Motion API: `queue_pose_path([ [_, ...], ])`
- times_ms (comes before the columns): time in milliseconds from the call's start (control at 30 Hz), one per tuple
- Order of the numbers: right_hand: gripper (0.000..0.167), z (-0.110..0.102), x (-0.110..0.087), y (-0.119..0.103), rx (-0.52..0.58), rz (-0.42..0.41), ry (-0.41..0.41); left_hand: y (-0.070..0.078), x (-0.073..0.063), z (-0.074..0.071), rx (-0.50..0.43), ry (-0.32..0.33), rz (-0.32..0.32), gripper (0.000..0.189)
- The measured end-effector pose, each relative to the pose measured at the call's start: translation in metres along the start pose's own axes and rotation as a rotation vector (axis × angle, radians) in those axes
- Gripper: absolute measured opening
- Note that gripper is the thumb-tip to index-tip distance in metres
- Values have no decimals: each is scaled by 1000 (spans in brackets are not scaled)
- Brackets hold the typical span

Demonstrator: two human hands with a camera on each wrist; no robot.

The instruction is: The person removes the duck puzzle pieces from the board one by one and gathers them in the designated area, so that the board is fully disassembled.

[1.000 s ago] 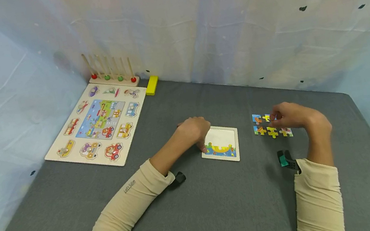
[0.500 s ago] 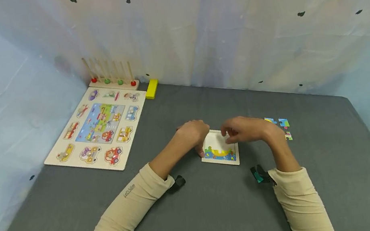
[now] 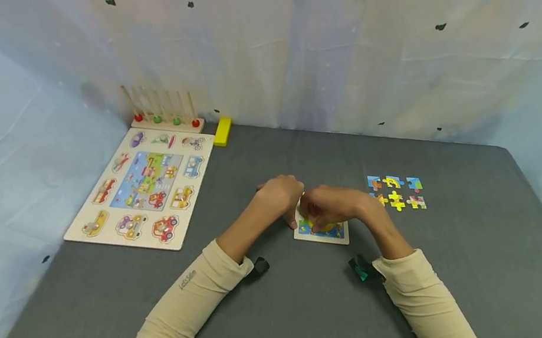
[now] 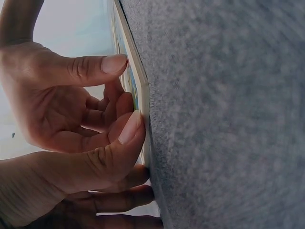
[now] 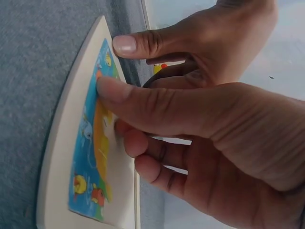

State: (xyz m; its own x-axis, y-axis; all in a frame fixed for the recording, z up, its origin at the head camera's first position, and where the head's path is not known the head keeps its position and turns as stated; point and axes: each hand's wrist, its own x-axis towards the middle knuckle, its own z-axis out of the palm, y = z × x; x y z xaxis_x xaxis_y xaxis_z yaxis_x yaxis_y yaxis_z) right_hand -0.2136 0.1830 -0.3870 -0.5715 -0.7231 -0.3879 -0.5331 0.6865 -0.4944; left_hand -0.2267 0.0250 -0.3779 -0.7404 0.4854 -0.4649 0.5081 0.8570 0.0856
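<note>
A small wooden puzzle tray (image 3: 323, 240) lies on the grey table, its lower part filled with a blue, green and yellow picture (image 5: 86, 157). At its left edge, my left hand (image 3: 278, 197) grips the frame, thumb on the rim and fingers at the outer side. My right hand (image 3: 335, 204) reaches over the tray. Its extended thumb (image 5: 114, 89) presses on the picture's left part while the other fingers bend loosely close to the bare tray floor; no piece shows between them. Several loose jigsaw pieces (image 3: 396, 200) lie in two rows to the right.
A large vehicle peg puzzle board (image 3: 179, 232) lies at the left. Behind it stands a peg stand (image 3: 169, 127) with red and green beads, and a yellow block (image 3: 223, 131) beside it. A fabric backdrop (image 3: 250, 47) rises along the table's back edge.
My right hand has moved left from above the loose pieces to the tray, and its thumb now touches the picture. My left hand has stayed at the tray's edge.
</note>
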Motion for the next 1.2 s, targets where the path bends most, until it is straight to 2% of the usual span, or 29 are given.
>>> queue_pose_path([
  [300,23,2,2,-1,-7,2,1,-1,-1,0,-16,-10,-7,72],
  [533,24,-2,0,4,64,-34,-2,-1,-1,0,-2,-1,-8,73],
  [900,12,-12,-21,15,217,-163,-27,5,3,-1,49,-31,-14,68],
  [1033,11,-22,-38,19,238,-137,34,6,4,-2,67,-43,-25,73],
  [1200,10,-35,-71,25,232,-26,158,7,7,-3,99,-61,-32,84],
])
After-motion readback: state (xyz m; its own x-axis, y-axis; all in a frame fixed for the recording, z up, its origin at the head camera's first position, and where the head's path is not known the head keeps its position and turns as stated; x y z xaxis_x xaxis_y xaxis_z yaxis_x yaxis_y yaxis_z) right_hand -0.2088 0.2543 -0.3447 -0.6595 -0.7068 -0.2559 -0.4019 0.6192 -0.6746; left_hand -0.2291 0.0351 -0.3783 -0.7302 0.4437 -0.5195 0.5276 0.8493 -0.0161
